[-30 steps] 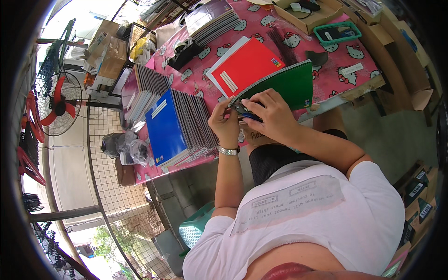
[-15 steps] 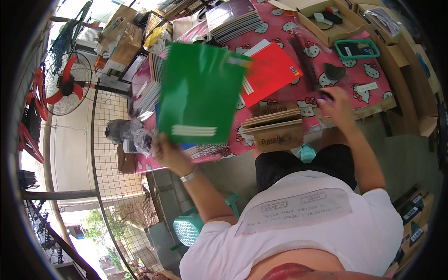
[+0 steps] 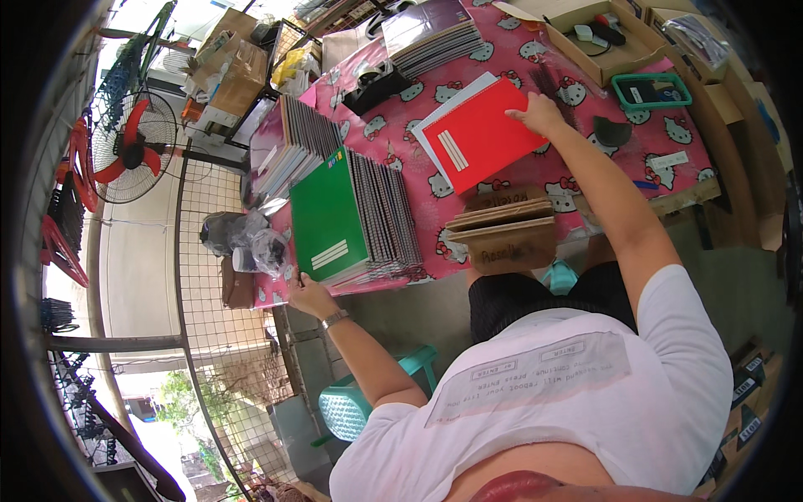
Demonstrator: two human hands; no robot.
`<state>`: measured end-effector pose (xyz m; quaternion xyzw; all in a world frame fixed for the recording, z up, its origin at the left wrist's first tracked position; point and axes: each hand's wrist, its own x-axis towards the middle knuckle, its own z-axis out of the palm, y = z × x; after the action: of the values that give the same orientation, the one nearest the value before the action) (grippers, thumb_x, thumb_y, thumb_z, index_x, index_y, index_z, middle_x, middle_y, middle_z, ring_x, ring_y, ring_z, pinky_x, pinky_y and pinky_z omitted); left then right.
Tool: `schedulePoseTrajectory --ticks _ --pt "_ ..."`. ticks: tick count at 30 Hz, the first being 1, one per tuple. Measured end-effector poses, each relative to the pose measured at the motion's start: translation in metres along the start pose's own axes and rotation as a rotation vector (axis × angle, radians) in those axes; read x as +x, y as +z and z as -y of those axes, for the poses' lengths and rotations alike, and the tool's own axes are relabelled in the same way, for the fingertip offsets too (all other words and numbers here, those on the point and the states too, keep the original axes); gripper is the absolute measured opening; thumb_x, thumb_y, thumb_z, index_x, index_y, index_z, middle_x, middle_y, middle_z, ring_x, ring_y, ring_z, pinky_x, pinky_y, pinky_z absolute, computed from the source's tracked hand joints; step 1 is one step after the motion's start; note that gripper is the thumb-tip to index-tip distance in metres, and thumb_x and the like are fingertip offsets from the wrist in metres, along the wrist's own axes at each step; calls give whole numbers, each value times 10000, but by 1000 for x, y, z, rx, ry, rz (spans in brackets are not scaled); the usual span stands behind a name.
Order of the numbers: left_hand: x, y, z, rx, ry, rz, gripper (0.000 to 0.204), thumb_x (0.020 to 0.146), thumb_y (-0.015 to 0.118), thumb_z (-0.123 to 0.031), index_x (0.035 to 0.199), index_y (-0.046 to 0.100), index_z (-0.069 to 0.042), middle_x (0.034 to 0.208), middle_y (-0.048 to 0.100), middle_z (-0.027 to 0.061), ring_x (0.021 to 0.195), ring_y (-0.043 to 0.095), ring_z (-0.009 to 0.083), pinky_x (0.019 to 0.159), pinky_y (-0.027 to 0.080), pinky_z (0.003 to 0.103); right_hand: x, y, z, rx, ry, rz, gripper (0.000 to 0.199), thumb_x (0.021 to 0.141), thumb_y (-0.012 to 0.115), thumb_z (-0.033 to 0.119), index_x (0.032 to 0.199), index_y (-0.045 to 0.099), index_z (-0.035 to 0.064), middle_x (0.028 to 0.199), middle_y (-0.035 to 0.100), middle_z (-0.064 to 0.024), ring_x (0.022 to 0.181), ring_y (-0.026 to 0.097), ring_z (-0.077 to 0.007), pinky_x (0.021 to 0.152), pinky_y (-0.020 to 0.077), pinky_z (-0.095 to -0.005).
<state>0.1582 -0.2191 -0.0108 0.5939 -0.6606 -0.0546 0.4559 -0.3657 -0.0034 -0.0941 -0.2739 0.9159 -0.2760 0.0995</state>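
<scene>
A green notebook (image 3: pixel 326 226) lies on top of a stack of spiral-bound notebooks (image 3: pixel 385 217) at the table's left side. By its near left corner is my left hand (image 3: pixel 310 297), fingers apart at the edge. My right hand (image 3: pixel 539 117) grips the right edge of a red notebook (image 3: pixel 477 138), thumb on the cover. Under the red notebook, a white-edged sheet or notebook (image 3: pixel 431 155) sticks out on the left. A folded brown cardboard piece (image 3: pixel 506 238) with handwriting stands at the near table edge, in front of my lap.
Two more notebook stacks, one at the left (image 3: pixel 293 142) and one at the back (image 3: pixel 431 42), flank a black tape dispenser (image 3: pixel 376 88). At right are a teal tray (image 3: pixel 652 90), a cardboard box (image 3: pixel 602 67), a dark grey piece (image 3: pixel 612 131) and a blue pen (image 3: pixel 645 184).
The green notebook came down from my raised left hand onto the spiral stack. My right hand moved from the near table edge forward and left to the red notebook.
</scene>
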Motion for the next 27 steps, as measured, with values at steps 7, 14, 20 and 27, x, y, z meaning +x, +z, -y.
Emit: schedulePoseTrajectory --ticks 7,14,20,27 --pt "-12 5 -15 -13 -125 -160 296 900 491 21 1129 678 45 1149 677 200 1053 647 315 924 498 384 -6 6 25 -35 268 -36 698 722 809 489 1190 555 37 1249 591 -138 1189 562 -321 950 499 -458" --pt "-2 11 -6 127 -7 -99 313 910 474 -9 1156 662 39 1118 677 212 1028 647 330 931 490 408 -2 -3 40 -187 196 24 809 690 842 473 1313 518 72 1325 551 -113 1256 514 -289 1015 444 -463" --pt "-22 2 -93 79 363 -395 261 933 498 -62 1113 660 35 1099 669 192 985 634 310 900 498 400 1 -6 28 -39 337 21 772 698 840 446 1273 525 38 1321 547 -142 1244 522 -293 1004 463 -419" --pt "-123 178 -188 -760 -128 909 312 909 581 -114 1166 589 64 967 657 121 788 602 172 695 479 332 -9 15 44 -210 113 -224 612 725 815 378 1166 548 48 1190 600 -118 1110 598 -264 918 489 -399"
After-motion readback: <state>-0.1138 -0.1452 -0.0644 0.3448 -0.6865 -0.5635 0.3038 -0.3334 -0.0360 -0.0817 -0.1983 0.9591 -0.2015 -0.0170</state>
